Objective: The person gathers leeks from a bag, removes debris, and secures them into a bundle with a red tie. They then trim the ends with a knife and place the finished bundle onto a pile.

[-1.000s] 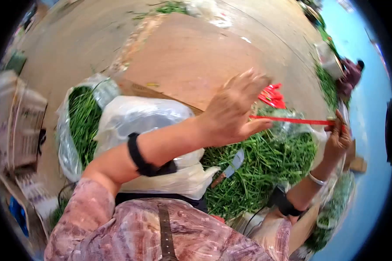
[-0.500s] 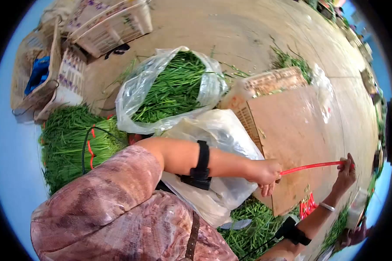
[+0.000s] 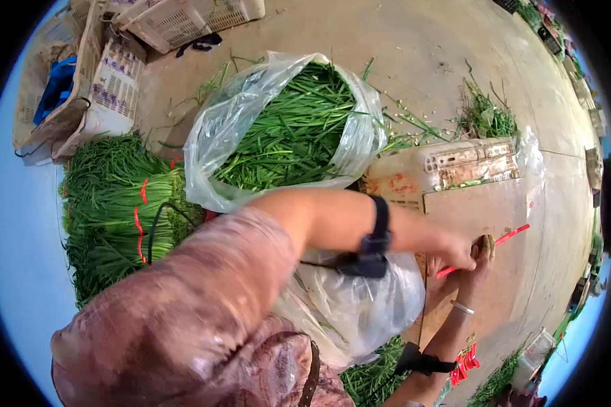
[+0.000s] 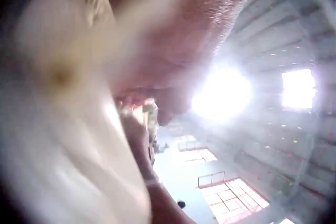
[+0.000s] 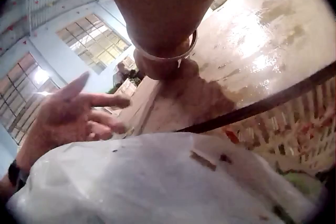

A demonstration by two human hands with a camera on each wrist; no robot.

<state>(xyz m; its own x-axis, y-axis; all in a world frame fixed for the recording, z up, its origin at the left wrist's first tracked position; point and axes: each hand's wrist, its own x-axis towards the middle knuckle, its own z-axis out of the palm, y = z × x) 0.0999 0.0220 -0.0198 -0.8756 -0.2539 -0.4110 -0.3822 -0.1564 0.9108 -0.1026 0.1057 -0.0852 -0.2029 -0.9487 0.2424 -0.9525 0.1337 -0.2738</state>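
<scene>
A thin red strip (image 3: 512,235) runs slantwise over a brown board (image 3: 482,203). My right hand (image 3: 483,249), a bracelet (image 3: 461,307) on its wrist, comes up from below and grips the strip near its middle. My left hand (image 3: 461,259) reaches across from the left and meets it right beside the right hand; the strip's short end sticks out below it. Its hold on the strip is hidden. In the right wrist view the left hand (image 5: 79,113) shows its thumb up and fingers partly spread above a white plastic bag (image 5: 157,182). The left wrist view is a blur.
An open clear bag of green stalks (image 3: 285,136) stands behind my left arm. Bundles of greens tied with red bands (image 3: 108,203) lie at the left, with plastic baskets (image 3: 190,20) beyond. A crate (image 3: 468,166) supports the board. More red strips (image 3: 463,363) lie low right.
My hands, which held the red strip stretched wide apart, have come together at the board. The head view has turned further left and down, so the bag of greens fills more of it.
</scene>
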